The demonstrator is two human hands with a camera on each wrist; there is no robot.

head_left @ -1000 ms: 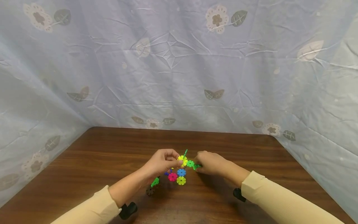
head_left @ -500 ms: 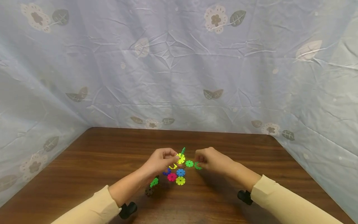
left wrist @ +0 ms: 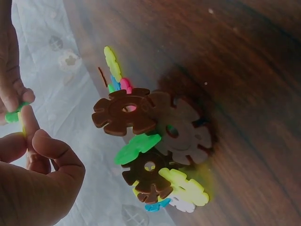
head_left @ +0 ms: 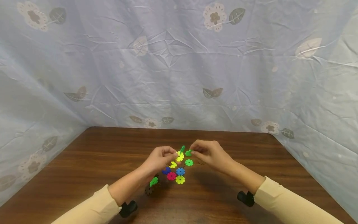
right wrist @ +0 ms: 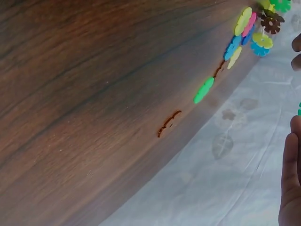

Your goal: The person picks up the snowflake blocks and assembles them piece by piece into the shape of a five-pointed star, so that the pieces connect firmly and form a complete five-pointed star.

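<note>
In the head view my left hand (head_left: pixel 160 158) pinches a yellow notched plastic disc (head_left: pixel 180 156) above the table. A green disc (head_left: pixel 182 149) stands up from its top edge. Just to the right, my right hand (head_left: pixel 208 152) pinches another green notched disc (head_left: pixel 188 153) between thumb and fingers, close to the yellow one. The left wrist view has both hands at its left edge, with the green disc right at the left fingertips. Only a bit of the right hand (right wrist: pixel 291 174) shows at the edge of the right wrist view.
Below the hands lie loose discs: green (head_left: pixel 189 162), light blue (head_left: pixel 180 171), pink (head_left: pixel 171 176), yellow (head_left: pixel 180 179), dark blue (head_left: pixel 166 170) and brown (right wrist: pixel 169 123). A clump of brown, green and yellow discs (left wrist: pixel 124 113) sits by the left forearm. Patterned cloth (head_left: pixel 167 77) hangs behind the table.
My right hand has picked a green disc up from the table and brought it up and left toward the yellow disc. The left hand has kept its hold and shifted slightly left.
</note>
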